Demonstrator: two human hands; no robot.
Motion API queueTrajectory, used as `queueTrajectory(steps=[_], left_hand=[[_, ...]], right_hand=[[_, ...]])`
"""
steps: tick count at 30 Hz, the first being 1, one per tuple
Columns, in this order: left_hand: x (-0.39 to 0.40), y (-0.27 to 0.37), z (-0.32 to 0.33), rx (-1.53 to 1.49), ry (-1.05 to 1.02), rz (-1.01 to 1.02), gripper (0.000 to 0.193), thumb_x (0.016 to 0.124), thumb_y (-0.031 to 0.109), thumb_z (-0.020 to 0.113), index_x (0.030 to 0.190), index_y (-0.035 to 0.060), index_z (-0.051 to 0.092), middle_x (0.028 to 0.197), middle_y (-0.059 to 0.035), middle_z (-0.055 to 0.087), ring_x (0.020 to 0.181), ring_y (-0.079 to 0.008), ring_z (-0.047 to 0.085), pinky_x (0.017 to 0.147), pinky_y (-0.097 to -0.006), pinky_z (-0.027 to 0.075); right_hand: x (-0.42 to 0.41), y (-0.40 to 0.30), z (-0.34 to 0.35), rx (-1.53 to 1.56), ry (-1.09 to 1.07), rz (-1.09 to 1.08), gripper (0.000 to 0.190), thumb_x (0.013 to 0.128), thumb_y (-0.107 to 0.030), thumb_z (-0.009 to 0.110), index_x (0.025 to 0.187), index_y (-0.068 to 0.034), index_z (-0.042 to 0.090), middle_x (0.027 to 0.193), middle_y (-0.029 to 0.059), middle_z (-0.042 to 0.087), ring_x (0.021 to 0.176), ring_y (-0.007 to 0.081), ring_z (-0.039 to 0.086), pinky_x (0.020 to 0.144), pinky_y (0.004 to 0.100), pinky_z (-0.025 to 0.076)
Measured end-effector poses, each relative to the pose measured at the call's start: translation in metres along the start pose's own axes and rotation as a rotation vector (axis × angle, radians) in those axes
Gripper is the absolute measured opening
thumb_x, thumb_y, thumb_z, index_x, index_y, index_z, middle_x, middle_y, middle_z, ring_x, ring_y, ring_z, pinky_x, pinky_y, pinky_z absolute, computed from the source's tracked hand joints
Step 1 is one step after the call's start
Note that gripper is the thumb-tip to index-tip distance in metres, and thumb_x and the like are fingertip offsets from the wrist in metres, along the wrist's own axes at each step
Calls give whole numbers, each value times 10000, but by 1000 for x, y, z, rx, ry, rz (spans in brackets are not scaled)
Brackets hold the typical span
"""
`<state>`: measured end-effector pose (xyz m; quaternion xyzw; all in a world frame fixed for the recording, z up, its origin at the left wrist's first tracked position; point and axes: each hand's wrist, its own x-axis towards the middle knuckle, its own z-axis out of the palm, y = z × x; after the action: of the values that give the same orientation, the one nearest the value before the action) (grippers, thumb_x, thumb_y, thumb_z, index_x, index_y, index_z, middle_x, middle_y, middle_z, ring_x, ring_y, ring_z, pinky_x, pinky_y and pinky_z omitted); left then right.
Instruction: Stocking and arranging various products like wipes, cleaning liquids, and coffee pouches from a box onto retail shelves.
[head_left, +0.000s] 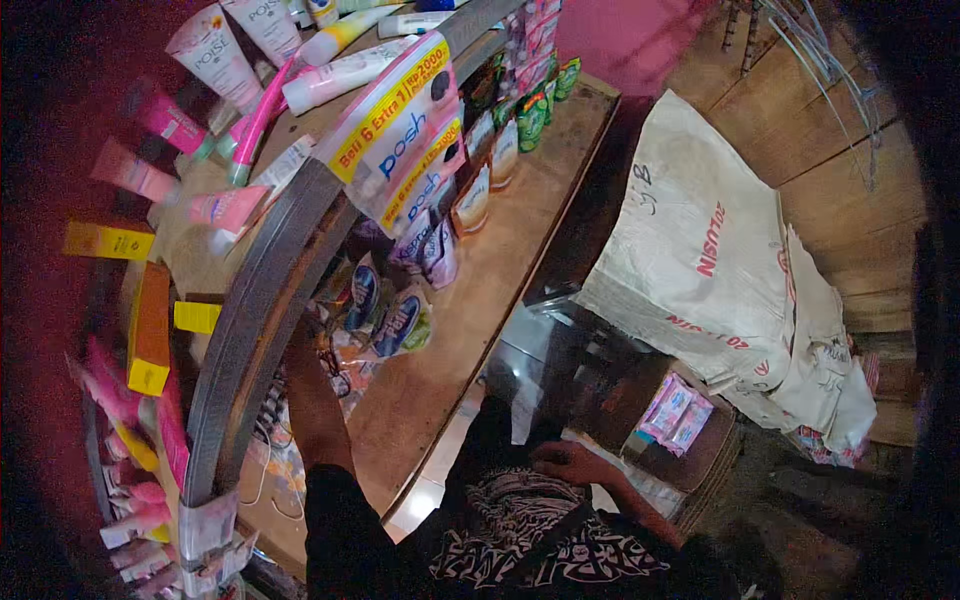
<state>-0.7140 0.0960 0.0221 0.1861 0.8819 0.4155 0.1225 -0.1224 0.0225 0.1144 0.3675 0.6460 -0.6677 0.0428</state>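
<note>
My left forearm reaches onto the lower wooden shelf, under the dark edge of the upper shelf (259, 277); the left hand itself is hidden behind that edge. Near the forearm lie oval-labelled sachets (401, 322), purple sachets (435, 251) and a white cord (262, 480). My right hand (574, 459) rests at the front of my dark patterned shirt, its fingers loosely bent, and I see nothing held in it. Right of it, pink packets (676, 414) lie on a brown carton (637, 450). Pink and yellow posh sachets (397, 142) hang from the upper shelf edge.
Poise tubes (217, 64), pink tubes (259, 124) and yellow boxes (150, 330) crowd the upper shelf. Orange-white sachets (472, 202) and green sachets (534, 120) hang farther back over the lower wooden shelf (450, 337). Large white sacks (697, 240) stand at right on a wooden floor.
</note>
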Motion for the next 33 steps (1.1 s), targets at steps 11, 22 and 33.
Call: queueTrajectory(steps=[11, 22, 33], left_hand=[[-7, -16, 8, 5, 2, 11, 398, 899, 277, 545, 1195, 15, 498, 1206, -141, 505, 1082, -232, 481, 924, -372, 388], [-46, -4, -16, -43, 99, 143, 407, 902, 266, 535, 1232, 33, 484, 1254, -136, 484, 1115, -249, 473, 939, -397, 387], [-379, 52, 12, -574, -138, -189, 452, 914, 311, 533, 1237, 2, 462, 1152, -133, 540, 1085, -236, 499, 948, -334, 374]], right_hand=[[-2, -3, 4, 130, -29, 75, 357, 898, -324, 575, 1131, -53, 586, 1071, 93, 625, 992, 187, 573, 880, 319, 446], [-13, 22, 1, 96, 21, -8, 355, 904, -329, 558, 1104, -37, 590, 1054, 98, 616, 987, 185, 570, 859, 321, 451], [-17, 114, -35, 227, 759, -145, 192, 895, -170, 563, 893, 19, 597, 787, 59, 600, 737, 137, 548, 694, 278, 453]])
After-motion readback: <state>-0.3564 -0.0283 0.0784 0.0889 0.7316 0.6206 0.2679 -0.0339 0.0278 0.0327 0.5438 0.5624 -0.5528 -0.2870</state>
